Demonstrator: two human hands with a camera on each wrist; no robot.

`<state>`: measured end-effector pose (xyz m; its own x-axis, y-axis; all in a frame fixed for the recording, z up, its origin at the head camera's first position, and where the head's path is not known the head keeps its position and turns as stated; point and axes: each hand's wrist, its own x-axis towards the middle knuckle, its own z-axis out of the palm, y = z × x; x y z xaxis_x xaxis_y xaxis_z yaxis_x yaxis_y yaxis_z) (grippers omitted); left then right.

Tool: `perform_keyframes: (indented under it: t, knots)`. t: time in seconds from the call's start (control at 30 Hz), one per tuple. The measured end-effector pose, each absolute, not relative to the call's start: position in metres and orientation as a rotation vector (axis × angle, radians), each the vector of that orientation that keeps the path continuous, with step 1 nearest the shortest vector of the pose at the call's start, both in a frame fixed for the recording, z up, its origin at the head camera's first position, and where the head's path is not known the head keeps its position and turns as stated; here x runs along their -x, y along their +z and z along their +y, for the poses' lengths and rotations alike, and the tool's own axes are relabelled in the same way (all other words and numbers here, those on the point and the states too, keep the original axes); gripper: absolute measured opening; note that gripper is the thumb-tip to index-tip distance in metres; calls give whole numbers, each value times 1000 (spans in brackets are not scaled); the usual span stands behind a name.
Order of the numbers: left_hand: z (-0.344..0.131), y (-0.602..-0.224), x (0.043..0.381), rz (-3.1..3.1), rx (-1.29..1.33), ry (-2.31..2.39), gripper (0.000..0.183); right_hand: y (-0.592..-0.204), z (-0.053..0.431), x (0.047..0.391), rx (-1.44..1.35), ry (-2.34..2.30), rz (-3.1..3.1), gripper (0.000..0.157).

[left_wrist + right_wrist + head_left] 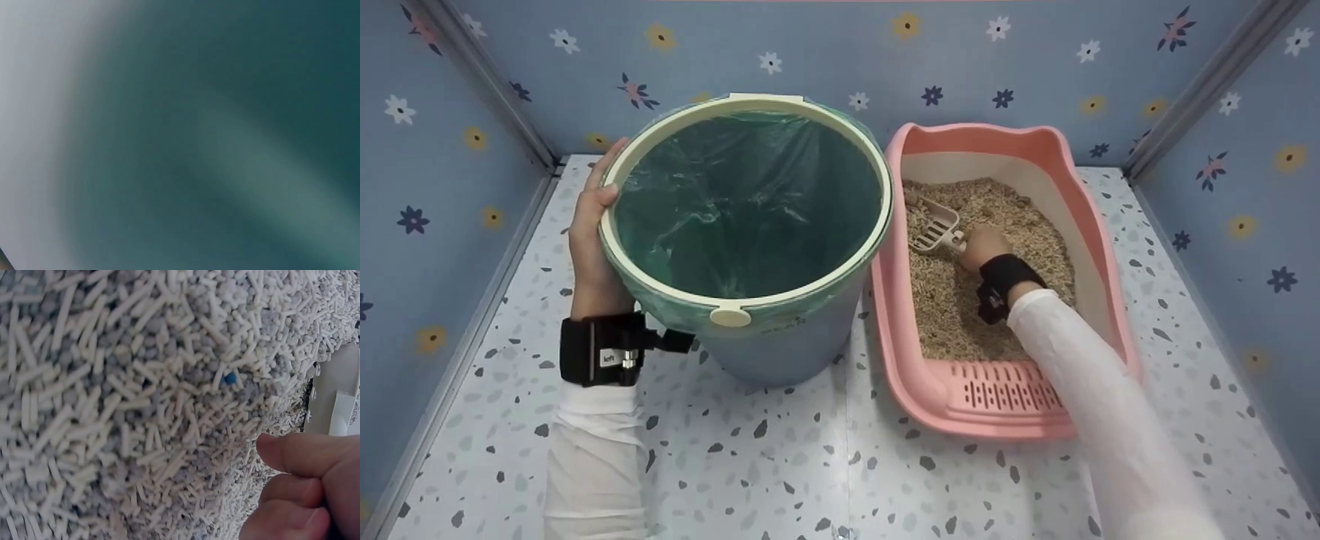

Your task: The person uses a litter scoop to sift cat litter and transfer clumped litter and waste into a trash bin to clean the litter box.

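Note:
My right hand [986, 246] grips the handle of a slotted litter scoop [937, 226] over the litter [960, 315] in a pink litter box [896, 360]. The scoop's head lies at the litter's left side, close to the box wall. In the right wrist view, curled fingers [292, 495] show beside the pale scoop [337, 388], with pellet litter [140, 410] filling the rest. My left hand [592, 232] holds the left rim of a round blue bin [787, 352], thumb on the rim and fingers outside. A green bag [750, 202] lines the bin. The left wrist view is a green blur.
The bin stands directly left of the litter box, their sides nearly touching. Flower-patterned blue walls [825, 45] enclose the back and both sides. Speckled white floor [780, 465] lies under everything. A perforated step [1005, 390] forms the box's front.

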<state>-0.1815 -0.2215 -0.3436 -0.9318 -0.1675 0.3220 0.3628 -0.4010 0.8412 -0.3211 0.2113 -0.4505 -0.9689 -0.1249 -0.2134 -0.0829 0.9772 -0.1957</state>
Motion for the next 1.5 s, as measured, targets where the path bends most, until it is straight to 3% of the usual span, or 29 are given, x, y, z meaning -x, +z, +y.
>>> perform_keyframes:
  t: [0.07, 0.23, 0.53, 0.7, 1.5]
  knots:
    - [-221, -344, 183, -1497, 273, -2375, 54, -451, 212, 320, 150, -298, 2892, 12]
    - [-222, -343, 184, -1533, 262, -2344, 56, -453, 215, 319, 157, -364, 2892, 19]
    - [-221, -342, 182, -1518, 232, -2381, 53, -454, 217, 319, 202, -477, 2950, 17]
    - [-222, -343, 181, -1511, 213, -2393, 53, -456, 219, 319, 112, -597, 2976, 7]
    - [-222, -343, 182, -1536, 241, -2360, 54, -456, 221, 320, -224, -968, 3190, 21]
